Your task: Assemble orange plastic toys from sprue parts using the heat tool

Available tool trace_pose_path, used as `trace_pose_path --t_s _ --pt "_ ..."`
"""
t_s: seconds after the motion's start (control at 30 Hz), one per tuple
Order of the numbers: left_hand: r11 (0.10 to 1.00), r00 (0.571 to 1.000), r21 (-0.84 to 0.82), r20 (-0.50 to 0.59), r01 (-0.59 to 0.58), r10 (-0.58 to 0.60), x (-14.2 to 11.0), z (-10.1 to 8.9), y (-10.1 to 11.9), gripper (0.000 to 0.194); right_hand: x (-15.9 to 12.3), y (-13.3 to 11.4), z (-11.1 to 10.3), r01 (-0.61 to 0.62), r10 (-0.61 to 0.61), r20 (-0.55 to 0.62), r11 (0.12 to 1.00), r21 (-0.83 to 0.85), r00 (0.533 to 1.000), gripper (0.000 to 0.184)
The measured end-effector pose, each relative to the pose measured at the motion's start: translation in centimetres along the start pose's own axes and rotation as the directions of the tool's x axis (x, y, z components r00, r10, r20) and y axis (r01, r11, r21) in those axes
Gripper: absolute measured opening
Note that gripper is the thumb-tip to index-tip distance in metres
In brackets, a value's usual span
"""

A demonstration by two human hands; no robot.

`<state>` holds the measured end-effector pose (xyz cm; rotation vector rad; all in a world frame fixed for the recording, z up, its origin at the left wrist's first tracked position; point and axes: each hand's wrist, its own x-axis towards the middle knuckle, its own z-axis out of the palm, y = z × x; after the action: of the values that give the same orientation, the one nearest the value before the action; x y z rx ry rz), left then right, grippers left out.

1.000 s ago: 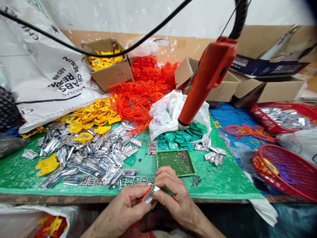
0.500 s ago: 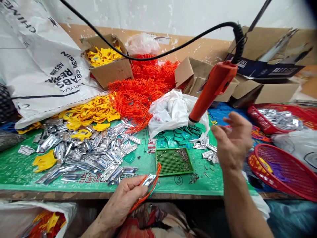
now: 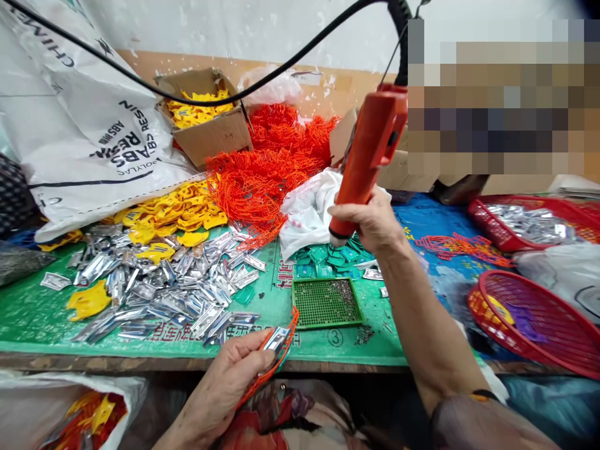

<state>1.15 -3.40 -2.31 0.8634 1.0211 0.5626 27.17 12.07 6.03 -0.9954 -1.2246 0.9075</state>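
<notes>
Near the table's front edge, my left hand [image 3: 241, 369] pinches a small metal plate [image 3: 276, 338] together with an orange plastic strip [image 3: 269, 370]. My right hand [image 3: 370, 219] is wrapped around the lower part of an orange electric screwdriver [image 3: 368, 150], which hangs tilted from a black cable. Its tip points down above a heap of teal plastic pieces [image 3: 323, 260]. In front of that heap lies a green screw tray [image 3: 323, 304], with small screws gathered toward its right side. Several loose metal plates [image 3: 178, 294] are heaped left of the tray.
Yellow plastic parts [image 3: 173, 212] and tangled orange strips [image 3: 262, 181] lie behind the metal plates. A cardboard box [image 3: 210, 134] holds more yellow parts. Red baskets [image 3: 539, 325] stand at right. A white sack [image 3: 94, 144] leans at left, and the black cable [image 3: 281, 75] crosses overhead.
My right hand has moved left and closed around the screwdriver. The tool has shifted left and stands more upright. My left hand keeps its hold, nearly still.
</notes>
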Motion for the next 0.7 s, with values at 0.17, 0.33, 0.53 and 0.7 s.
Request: trace_pose_path --t_s 0.17,0.33,0.53,0.7 --pt "0.998 1.0 -0.062 -0.006 0.006 -0.006 0.0 0.1 0.0 0.025 -5.4 1.1 0.9 -0.078 0.078 -0.003 0.997 -0.019 0.997 0.041" --pt "0.998 0.998 -0.06 -0.058 -0.024 0.02 0.1 0.2 -0.1 0.029 -8.6 2.4 0.3 -0.084 0.074 -0.152 0.995 -0.057 0.986 0.02" --pt "0.996 0.992 -0.055 -0.112 -0.066 0.06 0.2 0.2 -0.7 0.029 -10.4 2.9 -0.3 -0.072 0.065 -0.19 0.997 -0.028 0.98 0.022" --pt "0.998 0.993 -0.047 -0.111 -0.049 0.043 0.3 0.3 -0.8 0.029 -11.3 3.2 -0.3 -0.1 0.093 -0.186 0.995 -0.026 0.978 0.019"
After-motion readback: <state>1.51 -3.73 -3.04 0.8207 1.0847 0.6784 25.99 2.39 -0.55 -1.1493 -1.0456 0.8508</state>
